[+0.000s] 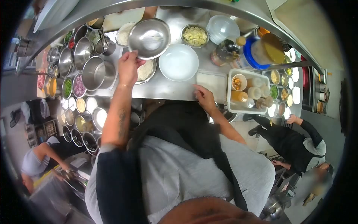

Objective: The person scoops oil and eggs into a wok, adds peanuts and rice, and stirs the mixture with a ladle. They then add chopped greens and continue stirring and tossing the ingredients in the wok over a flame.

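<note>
- Head view, surface: a stainless-steel worktop (175, 87) runs across the top of the picture, under a curved steel shelf rail (156, 5).
- To the left stand deep steel pots (97, 72) and round tubs of chopped greens (67, 87) and purple onion (78, 86). More round tubs sit in a lower row below the worktop edge.
- To the right are a dark bottle (227, 50), a large jug with a blue label (261, 52), and a white tray (232, 109) packed with squeeze bottles and a cup.
- Mid-worktop there is an empty white bowl (179, 61), a steel tub of pale yellow shreds (194, 36) and a stack of clear lids (222, 28).
- Room: a kitchen with a tiled floor. One co-worker (294, 143) in dark clothes stands at the right, and another co-worker (41, 156) bends over at the lower left.
- The steel bowl (149, 37) is round and shiny, and looks nearly empty with a faint pale smear inside. It is raised and tilted above a dish of white rice-like food (146, 71), just left of the white bowl.
- The left hand (128, 67) has its grip closed on the steel bowl's near rim.
- The right hand (203, 96) lies on the worktop's front edge near the white tray, its grip open and holding nothing.
</note>
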